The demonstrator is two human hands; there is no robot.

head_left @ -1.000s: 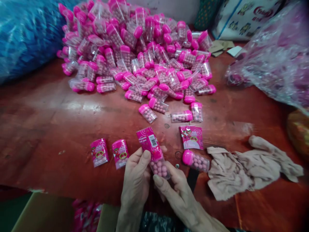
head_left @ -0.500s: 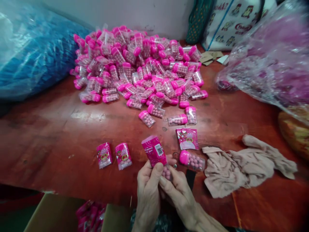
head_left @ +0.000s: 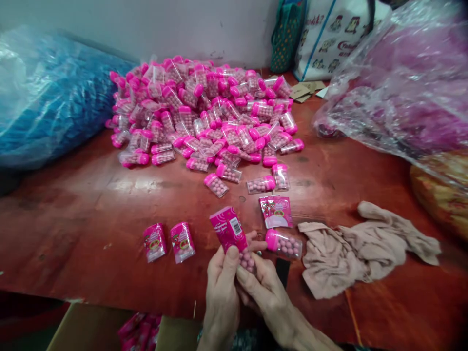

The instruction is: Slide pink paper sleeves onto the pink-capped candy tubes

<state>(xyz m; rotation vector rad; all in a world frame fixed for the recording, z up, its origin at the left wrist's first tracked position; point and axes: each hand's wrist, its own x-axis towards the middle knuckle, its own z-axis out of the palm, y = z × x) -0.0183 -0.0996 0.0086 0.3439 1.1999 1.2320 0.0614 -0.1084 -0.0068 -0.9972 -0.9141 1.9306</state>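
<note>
My left hand [head_left: 223,282] pinches a pink printed sleeve [head_left: 227,226] with a barcode, its thumb lying across the lower end. A clear candy container [head_left: 247,261] full of small pink balls pokes out of that end, partly inside the sleeve. My right hand [head_left: 268,290] grips this container from the right, thumb and fingers closed around it; some fingertips stick out behind. Close to those fingertips lies a pink-capped container [head_left: 284,244]. Just beyond it are flat printed sleeves [head_left: 277,212]. Two sleeved containers, one left [head_left: 154,242] and one right [head_left: 183,242], lie left of my hands.
A large heap of pink-capped containers [head_left: 204,112] covers the back of the table [head_left: 109,204]. A blue-filled plastic bag [head_left: 58,97] stands left, a pink-filled one [head_left: 395,97] right. A crumpled beige cloth [head_left: 351,253] lies right. Below the front edge, a carton [head_left: 91,326] holds pink packets.
The whole view has shifted slightly. Both hands keep their hold on the sleeve and container, and the fingertips behind the container stretch further right. Things on the table lie as before.
</note>
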